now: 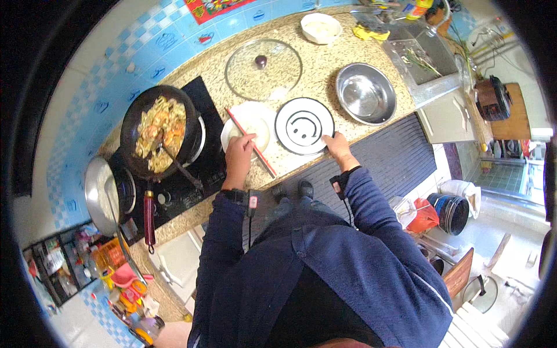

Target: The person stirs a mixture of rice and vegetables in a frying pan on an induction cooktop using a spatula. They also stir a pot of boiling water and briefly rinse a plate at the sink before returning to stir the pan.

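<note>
My left hand (239,157) is over the near-left side of a white bowl (263,114), its fingertips closed on a pair of red chopsticks (263,161) that slant across the bowl. Pale contents show inside the bowl, partly hidden by my fingers. My right hand (338,147) grips the near-right rim of a white plate (292,119) with a black edge and a smiling face. The plate is right of the bowl, on the speckled countertop (354,51).
A wok (130,150) of cooked egg and shrimp, with a spatula (178,164), occupies the black stove (202,102). Left of it is a metal pan (96,204). A glass lid (243,71), steel basin (367,114), white bowl (320,37) and sink (435,89) are beyond and to the right.
</note>
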The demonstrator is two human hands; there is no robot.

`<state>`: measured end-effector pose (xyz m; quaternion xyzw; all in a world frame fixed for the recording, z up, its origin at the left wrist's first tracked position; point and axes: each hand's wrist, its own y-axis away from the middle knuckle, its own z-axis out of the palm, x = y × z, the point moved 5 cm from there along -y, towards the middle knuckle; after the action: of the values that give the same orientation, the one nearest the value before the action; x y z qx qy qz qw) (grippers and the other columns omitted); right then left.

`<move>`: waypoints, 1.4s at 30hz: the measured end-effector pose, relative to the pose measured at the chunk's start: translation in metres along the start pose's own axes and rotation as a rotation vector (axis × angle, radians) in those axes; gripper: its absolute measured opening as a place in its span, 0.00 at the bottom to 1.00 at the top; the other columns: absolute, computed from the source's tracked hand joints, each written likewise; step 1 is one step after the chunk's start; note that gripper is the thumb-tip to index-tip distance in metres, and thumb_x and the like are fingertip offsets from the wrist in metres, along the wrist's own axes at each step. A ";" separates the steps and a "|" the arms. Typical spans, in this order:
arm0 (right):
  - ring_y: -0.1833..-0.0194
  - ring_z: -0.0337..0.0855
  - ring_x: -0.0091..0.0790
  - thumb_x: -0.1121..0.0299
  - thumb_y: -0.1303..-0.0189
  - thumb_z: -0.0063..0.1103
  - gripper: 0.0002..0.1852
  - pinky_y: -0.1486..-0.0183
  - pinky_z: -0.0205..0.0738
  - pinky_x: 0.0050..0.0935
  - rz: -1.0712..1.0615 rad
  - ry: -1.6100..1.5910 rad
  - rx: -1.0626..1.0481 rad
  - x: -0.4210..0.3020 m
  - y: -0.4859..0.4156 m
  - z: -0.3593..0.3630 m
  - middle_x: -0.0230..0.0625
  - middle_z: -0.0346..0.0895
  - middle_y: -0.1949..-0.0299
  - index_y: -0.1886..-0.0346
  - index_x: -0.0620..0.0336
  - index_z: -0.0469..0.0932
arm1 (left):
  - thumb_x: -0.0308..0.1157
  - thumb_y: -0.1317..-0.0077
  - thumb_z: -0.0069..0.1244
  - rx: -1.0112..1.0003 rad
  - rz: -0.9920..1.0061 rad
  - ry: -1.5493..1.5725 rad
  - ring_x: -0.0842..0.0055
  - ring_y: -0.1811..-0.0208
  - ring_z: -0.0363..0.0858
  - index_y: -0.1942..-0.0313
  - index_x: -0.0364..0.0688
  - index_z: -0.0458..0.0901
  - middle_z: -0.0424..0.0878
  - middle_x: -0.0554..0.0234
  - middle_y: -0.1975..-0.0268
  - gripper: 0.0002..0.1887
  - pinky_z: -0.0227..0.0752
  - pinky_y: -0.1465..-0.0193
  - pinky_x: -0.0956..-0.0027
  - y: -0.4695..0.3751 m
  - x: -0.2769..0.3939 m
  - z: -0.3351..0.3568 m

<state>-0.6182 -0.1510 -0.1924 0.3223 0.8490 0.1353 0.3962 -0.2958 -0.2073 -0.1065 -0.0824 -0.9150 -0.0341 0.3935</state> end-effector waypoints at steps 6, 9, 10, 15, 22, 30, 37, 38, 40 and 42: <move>0.54 0.81 0.58 0.61 0.47 0.56 0.22 0.48 0.73 0.44 -0.091 -0.177 0.060 0.008 0.020 -0.008 0.62 0.80 0.59 0.56 0.72 0.78 | 0.29 0.37 0.52 0.047 0.023 0.038 0.65 0.64 0.78 0.52 0.42 0.83 0.77 0.55 0.64 0.13 0.72 0.59 0.66 0.008 0.025 -0.021; 0.53 0.81 0.56 0.63 0.45 0.55 0.21 0.49 0.73 0.42 -0.149 -0.247 0.084 0.021 0.043 -0.046 0.61 0.80 0.59 0.54 0.72 0.77 | 0.25 0.36 0.52 0.047 0.022 0.158 0.72 0.65 0.76 0.51 0.38 0.82 0.76 0.58 0.62 0.13 0.70 0.59 0.72 0.017 0.057 -0.028; 0.53 0.82 0.54 0.64 0.45 0.54 0.21 0.48 0.73 0.41 -0.165 -0.328 0.065 0.027 0.048 -0.061 0.60 0.80 0.59 0.53 0.72 0.77 | 0.24 0.36 0.51 0.029 0.041 0.187 0.74 0.64 0.75 0.50 0.38 0.82 0.75 0.59 0.63 0.13 0.69 0.59 0.73 0.016 0.073 -0.026; 0.51 0.82 0.44 0.66 0.45 0.53 0.21 0.47 0.72 0.35 -0.128 -0.576 0.085 0.078 0.058 -0.156 0.55 0.81 0.56 0.50 0.72 0.76 | 0.26 0.32 0.48 -0.070 0.126 0.357 0.83 0.60 0.71 0.49 0.35 0.81 0.75 0.68 0.59 0.13 0.65 0.56 0.79 0.001 0.172 0.019; 0.55 0.83 0.44 0.67 0.45 0.52 0.19 0.51 0.74 0.36 -0.207 -0.454 0.348 0.200 0.058 -0.337 0.51 0.82 0.60 0.53 0.70 0.76 | 0.26 0.32 0.50 -0.216 0.279 0.405 0.82 0.55 0.77 0.49 0.35 0.81 0.82 0.64 0.55 0.13 0.68 0.50 0.78 -0.028 0.337 0.149; 0.79 0.72 0.22 0.72 0.42 0.49 0.12 0.77 0.66 0.24 -0.130 -0.639 0.314 0.262 0.027 -0.470 0.33 0.75 0.75 0.59 0.71 0.75 | 0.27 0.34 0.50 -0.216 0.413 0.373 0.79 0.57 0.79 0.49 0.37 0.81 0.83 0.62 0.54 0.14 0.71 0.51 0.74 -0.086 0.468 0.257; 0.77 0.72 0.22 0.73 0.41 0.49 0.09 0.74 0.66 0.24 -0.107 -0.692 0.224 0.237 -0.082 -0.517 0.31 0.75 0.75 0.61 0.68 0.74 | 0.27 0.36 0.51 -0.183 0.435 0.342 0.78 0.60 0.78 0.47 0.40 0.80 0.84 0.61 0.55 0.16 0.72 0.53 0.73 -0.189 0.506 0.312; 0.77 0.71 0.22 0.73 0.41 0.49 0.09 0.74 0.66 0.23 -0.153 -0.673 0.206 0.228 -0.097 -0.525 0.31 0.74 0.75 0.61 0.68 0.74 | 0.27 0.36 0.51 -0.169 0.441 0.343 0.77 0.60 0.79 0.47 0.40 0.80 0.84 0.61 0.55 0.16 0.72 0.53 0.73 -0.209 0.508 0.319; 0.77 0.71 0.21 0.73 0.41 0.49 0.09 0.74 0.66 0.23 -0.185 -0.674 0.174 0.211 -0.132 -0.542 0.30 0.74 0.75 0.61 0.68 0.75 | 0.25 0.34 0.48 -0.116 0.476 0.277 0.84 0.61 0.75 0.45 0.36 0.78 0.83 0.70 0.54 0.16 0.70 0.53 0.77 -0.250 0.514 0.335; 0.77 0.71 0.21 0.72 0.41 0.49 0.11 0.74 0.66 0.23 -0.176 -0.621 0.181 0.198 -0.168 -0.563 0.30 0.75 0.75 0.60 0.68 0.76 | 0.27 0.34 0.49 -0.097 0.418 0.265 0.83 0.61 0.77 0.45 0.38 0.78 0.83 0.68 0.56 0.17 0.71 0.55 0.75 -0.293 0.519 0.351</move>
<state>-1.2150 -0.1339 -0.0240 0.3077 0.7208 -0.0800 0.6159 -0.9504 -0.3870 0.0296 -0.2834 -0.8157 -0.0064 0.5043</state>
